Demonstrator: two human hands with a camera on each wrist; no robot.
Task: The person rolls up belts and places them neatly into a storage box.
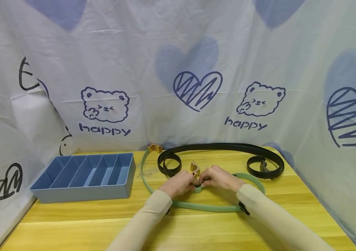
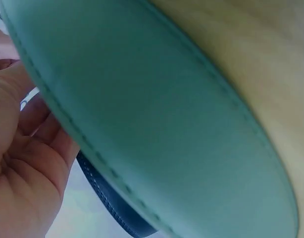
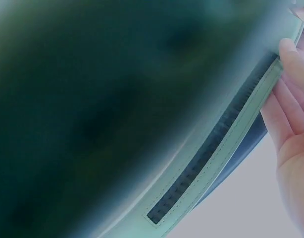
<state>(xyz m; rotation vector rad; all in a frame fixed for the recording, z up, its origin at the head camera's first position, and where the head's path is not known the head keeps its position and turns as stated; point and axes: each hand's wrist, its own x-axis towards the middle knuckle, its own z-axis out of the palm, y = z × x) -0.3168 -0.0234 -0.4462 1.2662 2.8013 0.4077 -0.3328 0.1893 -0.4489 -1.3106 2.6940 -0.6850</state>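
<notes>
My left hand [image 1: 179, 183] and right hand [image 1: 219, 177] meet over the middle of the table, both gripping a green belt [image 1: 209, 208] near its gold buckle [image 1: 195, 167]. The strap curves round beneath my forearms. In the left wrist view the stitched green strap [image 2: 152, 114] fills the middle, and the curled fingers of my left hand [image 2: 28, 163] sit behind its edge. A dark ridged strip [image 3: 211, 141] runs along the belt's inner face in the right wrist view. There my right hand [image 3: 293, 104] pinches the strap at its edge.
At the back lies a black belt [image 1: 215, 146] with both ends coiled. Another gold buckle [image 1: 155, 148] lies at the back left on a green strap [image 1: 143, 174]. A blue-grey divided box [image 1: 83, 194] stands left. Behind the table hangs a printed cloth [image 1: 153, 115].
</notes>
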